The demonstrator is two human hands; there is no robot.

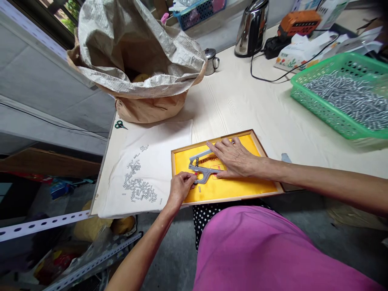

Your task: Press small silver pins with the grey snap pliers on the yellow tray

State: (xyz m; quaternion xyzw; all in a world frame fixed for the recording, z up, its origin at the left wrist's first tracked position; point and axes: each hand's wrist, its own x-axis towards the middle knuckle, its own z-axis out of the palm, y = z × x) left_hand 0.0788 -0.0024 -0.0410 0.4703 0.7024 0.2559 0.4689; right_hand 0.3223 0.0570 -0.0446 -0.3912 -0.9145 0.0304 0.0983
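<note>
A grey metal guitar capo [206, 173] with a coil spring and a small red part lies over the yellow cloth in a shallow wooden tray [263, 151]. My right hand [236, 157] spans its two handles, fingers on the upper one and thumb by the lower one. At the capo's lower left end, the fingertips of my left hand [182, 186] are pinched together; whatever they hold is hidden. Just below the capo rests a small spring [199, 189]. Left of the tray, many small metal pins [141, 190] are scattered on a white cloth [113, 202].
A large woven sack [151, 107] stands at the back left, near small green-handled scissors [120, 125]. On the right is a green basket [327, 117] full of metal springs [351, 97]. Behind are a metal cup [209, 62], a kettle [250, 30] and an orange battery [298, 23].
</note>
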